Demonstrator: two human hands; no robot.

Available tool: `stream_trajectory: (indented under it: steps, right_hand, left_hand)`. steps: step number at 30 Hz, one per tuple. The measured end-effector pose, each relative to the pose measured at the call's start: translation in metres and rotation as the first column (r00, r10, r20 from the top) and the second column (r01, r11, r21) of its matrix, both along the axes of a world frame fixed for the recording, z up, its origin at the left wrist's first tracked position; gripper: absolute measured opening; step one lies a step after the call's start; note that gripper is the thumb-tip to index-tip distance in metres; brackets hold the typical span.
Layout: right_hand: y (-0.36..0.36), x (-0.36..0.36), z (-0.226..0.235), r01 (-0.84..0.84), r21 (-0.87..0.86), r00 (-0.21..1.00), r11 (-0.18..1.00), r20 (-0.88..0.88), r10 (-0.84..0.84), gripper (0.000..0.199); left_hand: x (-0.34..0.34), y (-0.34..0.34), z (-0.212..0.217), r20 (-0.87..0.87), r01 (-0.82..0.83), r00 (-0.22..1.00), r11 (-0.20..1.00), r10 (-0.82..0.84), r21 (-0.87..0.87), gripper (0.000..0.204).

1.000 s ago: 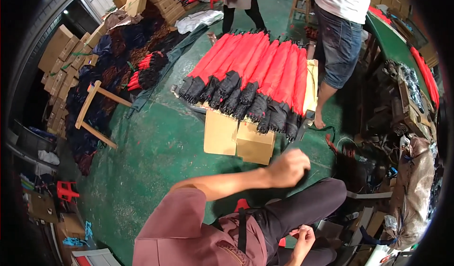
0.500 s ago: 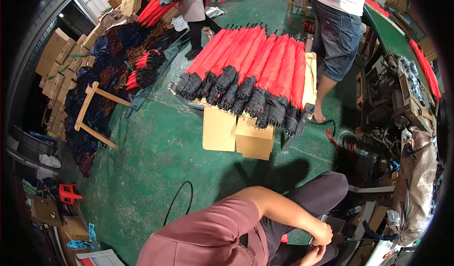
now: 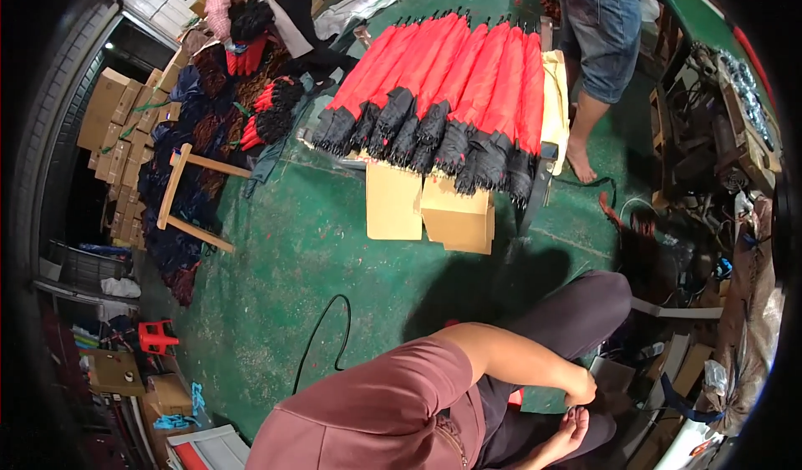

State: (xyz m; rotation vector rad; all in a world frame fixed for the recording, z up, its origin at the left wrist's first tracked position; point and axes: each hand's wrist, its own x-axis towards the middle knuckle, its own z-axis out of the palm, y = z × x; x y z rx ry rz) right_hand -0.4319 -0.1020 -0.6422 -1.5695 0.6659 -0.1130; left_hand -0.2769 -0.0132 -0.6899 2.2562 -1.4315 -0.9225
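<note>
Over my lap, at the lower right, my two hands are close together. My left hand point(image 3: 581, 387) is bent down at the wrist with its fingers curled and partly hidden. Just below it, my right hand point(image 3: 570, 433) has its fingers curled inward, with the fingertips facing the left hand. Anything pinched between them is too small or hidden to make out. My dark trousers point(image 3: 576, 315) are beneath and beside the hands. A bit of red point(image 3: 516, 398) shows next to my left forearm.
Closed red-and-black umbrellas point(image 3: 468, 86) lie in a row on a low table ahead, above an open cardboard box point(image 3: 394, 207). One person point(image 3: 597, 31) stands beyond it; another point(image 3: 288, 15) bends over dark cloth. A wooden frame point(image 3: 174, 188) and machinery point(image 3: 710, 152) flank the floor.
The view has shifted slightly. My hands have come a little apart, and the right fingers show more. The person at the far left has bent down with the red umbrellas over the pile.
</note>
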Motion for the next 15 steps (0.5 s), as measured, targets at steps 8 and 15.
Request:
stream_trajectory:
  steps: [8, 15]
  right_hand:
    - [0.000, -0.004, 0.024, -0.084, 0.128, 0.996, 0.988, -0.004, 0.085, 0.039]
    - [0.010, -0.005, 0.025, -0.191, 0.014, 0.981, 0.982, -0.039, 0.191, 0.037]
  left_hand:
    - [0.010, -0.004, -0.011, -0.008, -0.046, 0.999, 0.997, 0.045, -0.057, 0.021]
    - [0.008, -0.013, -0.009, -0.148, -0.139, 0.981, 0.987, 0.125, -0.087, 0.014]
